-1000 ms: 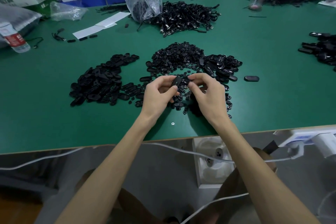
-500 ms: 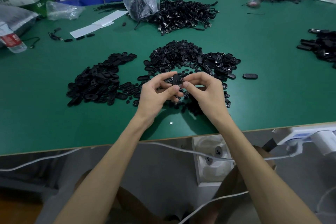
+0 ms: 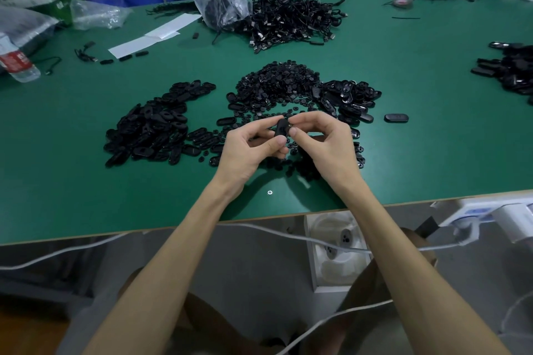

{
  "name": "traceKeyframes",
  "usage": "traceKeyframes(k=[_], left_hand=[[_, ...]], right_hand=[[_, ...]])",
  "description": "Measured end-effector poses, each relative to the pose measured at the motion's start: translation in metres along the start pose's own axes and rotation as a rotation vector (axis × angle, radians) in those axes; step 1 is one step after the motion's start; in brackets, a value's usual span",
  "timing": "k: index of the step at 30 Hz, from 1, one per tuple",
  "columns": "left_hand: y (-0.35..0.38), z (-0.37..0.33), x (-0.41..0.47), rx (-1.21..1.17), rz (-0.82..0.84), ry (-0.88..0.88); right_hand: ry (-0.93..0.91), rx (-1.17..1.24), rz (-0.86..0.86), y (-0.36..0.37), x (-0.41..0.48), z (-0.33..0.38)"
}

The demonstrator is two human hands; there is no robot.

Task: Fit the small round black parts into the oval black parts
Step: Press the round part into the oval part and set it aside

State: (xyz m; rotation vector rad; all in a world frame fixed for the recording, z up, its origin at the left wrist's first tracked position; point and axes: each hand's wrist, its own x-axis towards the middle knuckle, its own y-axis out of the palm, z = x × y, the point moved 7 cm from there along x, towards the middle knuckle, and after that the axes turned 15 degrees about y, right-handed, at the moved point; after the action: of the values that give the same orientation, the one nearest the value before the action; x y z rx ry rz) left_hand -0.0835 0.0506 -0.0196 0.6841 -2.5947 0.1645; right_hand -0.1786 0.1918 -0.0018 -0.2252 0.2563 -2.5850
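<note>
Oval black plastic part (image 3: 281, 128): held over green counter (image 3: 86, 181), near heap of small round black parts (image 3: 277, 81). Left hand (image 3: 248, 150) grip: pinches lower end. Right hand (image 3: 326, 147) grip: pinches upper end. Change: part turned slightly, both grips kept. Judgement: insert probably being seated.

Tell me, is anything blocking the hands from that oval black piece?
Nothing visible does. The left hand and the right hand both pinch the oval black part over the green table. Their fingertips hide its opening.
</note>
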Motion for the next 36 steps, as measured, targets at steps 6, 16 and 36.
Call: traceKeyframes(k=[6, 16, 36], left_hand=[[0.002, 0.001, -0.001, -0.036, 0.003, -0.017], [0.002, -0.001, -0.001, 0.021, 0.006, -0.023], [-0.006, 0.002, 0.0, 0.088, -0.058, -0.003]], right_hand=[[0.004, -0.025, -0.029, -0.001, -0.001, 0.001], [-0.084, -0.234, -0.077, 0.006, -0.007, 0.008], [-0.252, -0.378, -0.093, 0.016, -0.014, 0.016]])
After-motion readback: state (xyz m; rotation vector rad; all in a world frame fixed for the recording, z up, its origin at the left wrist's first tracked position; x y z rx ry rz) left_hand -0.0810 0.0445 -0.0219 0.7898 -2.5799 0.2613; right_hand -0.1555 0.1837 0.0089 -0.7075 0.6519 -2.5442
